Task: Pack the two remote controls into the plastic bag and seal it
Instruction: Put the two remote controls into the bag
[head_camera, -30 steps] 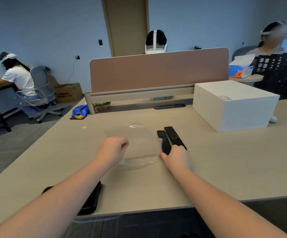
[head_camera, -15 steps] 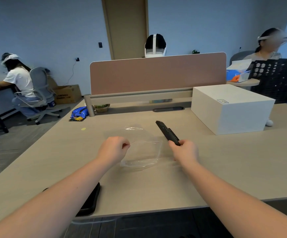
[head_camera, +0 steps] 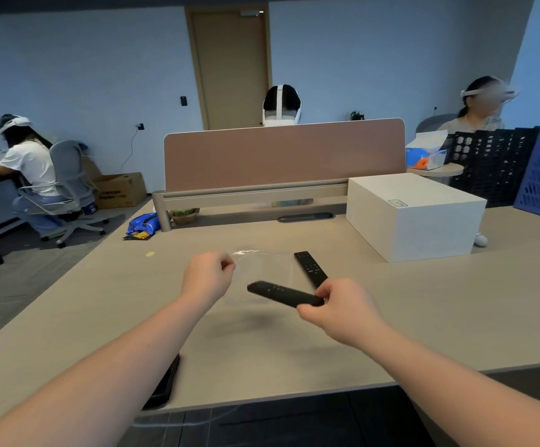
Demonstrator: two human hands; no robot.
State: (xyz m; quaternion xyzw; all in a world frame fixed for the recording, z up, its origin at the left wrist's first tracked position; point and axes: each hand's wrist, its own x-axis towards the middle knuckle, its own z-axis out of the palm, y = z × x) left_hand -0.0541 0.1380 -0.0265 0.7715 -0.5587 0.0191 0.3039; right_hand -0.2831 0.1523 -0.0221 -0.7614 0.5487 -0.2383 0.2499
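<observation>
My right hand (head_camera: 336, 309) pinches one remote control (head_camera: 281, 294) by its near end, lifted off the surface (head_camera: 423, 311), long axis pointing left over the plastic bag (head_camera: 263, 272). My left hand (head_camera: 209, 277) is fisted on the bag's left edge. Second remote (head_camera: 310, 269) lies flat just right of the bag, pointing away. White box (head_camera: 413, 216) far right; bare surface nearer me.

A large white box (head_camera: 413, 217) stands near the table's (head_camera: 423, 317) far right corner, with a small white ball-like thing (head_camera: 480, 240) just beside its right side. Along the far edge rises a pinkish-brown divider panel (head_camera: 284, 154). A flat black device (head_camera: 162, 385) lies at the near edge, toward the left. A small yellow dot (head_camera: 150, 253) marks the surface near the left edge.
</observation>
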